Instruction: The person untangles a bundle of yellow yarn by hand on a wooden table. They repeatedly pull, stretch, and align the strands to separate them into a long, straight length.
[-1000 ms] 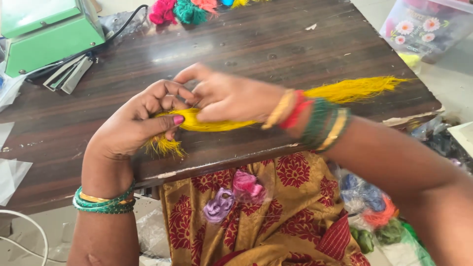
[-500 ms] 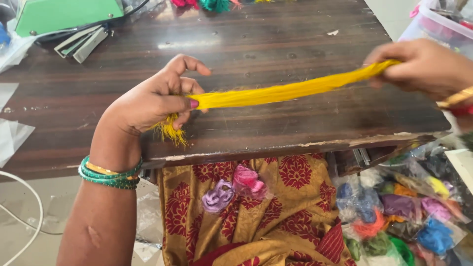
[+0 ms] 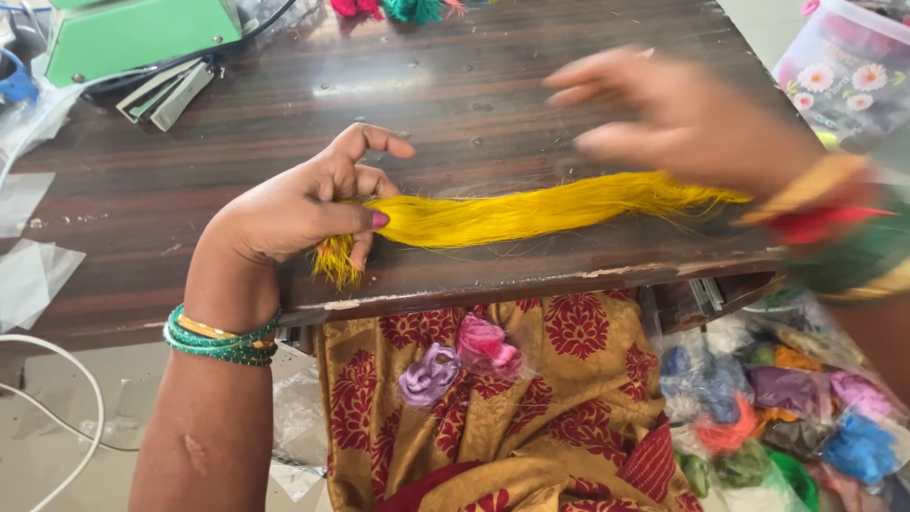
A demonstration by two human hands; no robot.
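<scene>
L hand (image 3: 303, 204): closed, thumb and fingers pinching one end of a long bundle of bright yellow silk threads (image 3: 531, 210); short frayed end sticks out below the fist. Index finger raised, not on the bundle. Green and gold bangles (image 3: 223, 339) on L wrist.

Bundle: lies flat on the dark brown wooden desk (image 3: 284, 114), near its front edge, running from L hand toward R hand.

R hand (image 3: 682, 118): open, fingers spread, blurred, above the far end of the bundle; contact w/ threads cannot be told. Red, green and gold bangles (image 3: 825, 223) on R wrist.

Beyond L hand: green box-shaped machine (image 3: 133, 33) at desk's far corner. Below both hands: red-and-gold patterned cloth (image 3: 531, 408) w/ purple thread knot (image 3: 428, 372) and pink thread knot (image 3: 488, 341) on it. Below R hand: clear bags of mixed-colour thread (image 3: 777, 417)
</scene>
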